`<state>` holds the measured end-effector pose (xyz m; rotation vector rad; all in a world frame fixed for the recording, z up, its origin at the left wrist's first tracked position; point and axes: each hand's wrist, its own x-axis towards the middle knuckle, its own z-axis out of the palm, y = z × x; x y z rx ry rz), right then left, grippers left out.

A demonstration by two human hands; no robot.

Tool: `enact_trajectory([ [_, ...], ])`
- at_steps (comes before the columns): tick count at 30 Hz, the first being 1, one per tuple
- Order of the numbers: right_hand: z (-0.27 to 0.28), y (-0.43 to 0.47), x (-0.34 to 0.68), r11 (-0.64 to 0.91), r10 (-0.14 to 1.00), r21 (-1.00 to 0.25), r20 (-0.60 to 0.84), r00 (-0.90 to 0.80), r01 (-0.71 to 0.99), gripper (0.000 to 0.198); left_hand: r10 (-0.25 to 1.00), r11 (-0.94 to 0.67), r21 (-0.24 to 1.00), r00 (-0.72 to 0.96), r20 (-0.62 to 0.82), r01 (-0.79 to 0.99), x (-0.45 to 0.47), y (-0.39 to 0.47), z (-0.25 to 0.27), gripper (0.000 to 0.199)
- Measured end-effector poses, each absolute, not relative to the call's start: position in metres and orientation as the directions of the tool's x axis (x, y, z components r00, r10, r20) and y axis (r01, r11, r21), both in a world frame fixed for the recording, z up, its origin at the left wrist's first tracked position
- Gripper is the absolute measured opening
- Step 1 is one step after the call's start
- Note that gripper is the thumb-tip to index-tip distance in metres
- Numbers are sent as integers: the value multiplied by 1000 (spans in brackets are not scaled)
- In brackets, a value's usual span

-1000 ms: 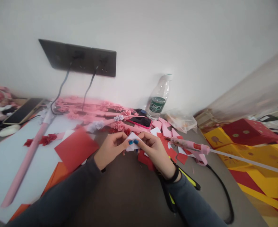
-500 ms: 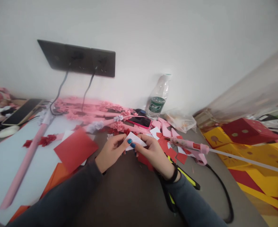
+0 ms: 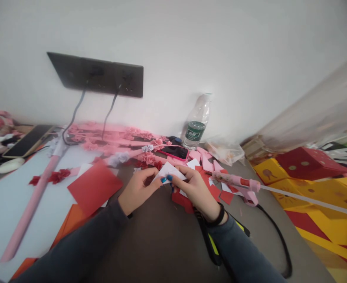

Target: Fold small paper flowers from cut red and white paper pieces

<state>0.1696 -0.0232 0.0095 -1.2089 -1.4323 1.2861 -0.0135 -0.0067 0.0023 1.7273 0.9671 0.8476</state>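
A small folded piece of white paper [image 3: 170, 169] is pinched between my two hands over the middle of the table. My left hand [image 3: 141, 186] grips its left side, the blue-nailed thumb lying along the lower edge. From the right, my right hand [image 3: 193, 188] holds the other side, its thumb tip almost meeting the left one. The remaining fingers are behind the paper, partly hidden. Just past my right hand lie red and white paper pieces [image 3: 213, 188], and yellow-and-black scissors [image 3: 211, 245] are partly covered by my right forearm.
A pink glue gun [image 3: 235, 180] with a white stick and black cord rests at right. Behind my hands are a phone [image 3: 175, 151], pink paper flowers [image 3: 148, 158] and a water bottle [image 3: 195, 129]. Red paper [image 3: 95, 186] and a pink tube [image 3: 32, 208] lie left; yellow boxes [image 3: 321, 192] stand right.
Both thumbs have slid lower toward the paper's bottom edge, so more of its white face shows. My right hand has shifted slightly to the right. The surrounding things stay in place.
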Motion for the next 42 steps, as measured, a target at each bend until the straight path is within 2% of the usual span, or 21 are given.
enact_trajectory([
  [4, 6, -21, 172, -2, 982, -995, -22, -188, 103, 31, 886, -211, 961, 451, 110, 181, -14, -6, 1, 38],
  [12, 7, -21, 174, 9, 962, -988, -33, -271, 155, 36, 862, -33, 999, 506, 13, 32, -10, -7, 1, 36],
  [14, 6, -22, 174, 79, 970, -990, 48, -236, 120, 33, 879, -1, 1000, 476, 1, 0, -9, -7, 0, 34],
  [17, 3, -22, 173, 303, 944, -946, 282, -169, 114, 32, 910, 51, 995, 414, -12, -83, -9, -6, -2, 33],
  [20, 3, -22, 175, 528, 849, -798, 496, -181, 291, 26, 921, 97, 981, 389, -25, -167, -8, -5, -3, 32],
  [23, 4, -22, 176, 617, 785, -685, 566, -252, 387, 16, 919, 135, 971, 391, -48, -198, -8, -5, -3, 33],
  [31, 7, -23, 176, 654, 756, -674, 599, -265, 342, 13, 910, 163, 956, 411, -51, -243, -8, -6, -4, 29],
  [36, 10, -25, 175, 656, 745, -647, 639, -192, 389, 10, 898, 199, 948, 433, -74, -250, -8, -8, -5, 28],
  [38, 11, -26, 174, 642, 752, -654, 638, -166, 399, 11, 900, 174, 954, 432, -53, -246, -8, -9, -2, 28],
  [42, 13, -27, 172, 615, 775, -677, 612, -155, 403, 13, 919, 21, 988, 393, 42, -155, -8, -9, 2, 28],
])
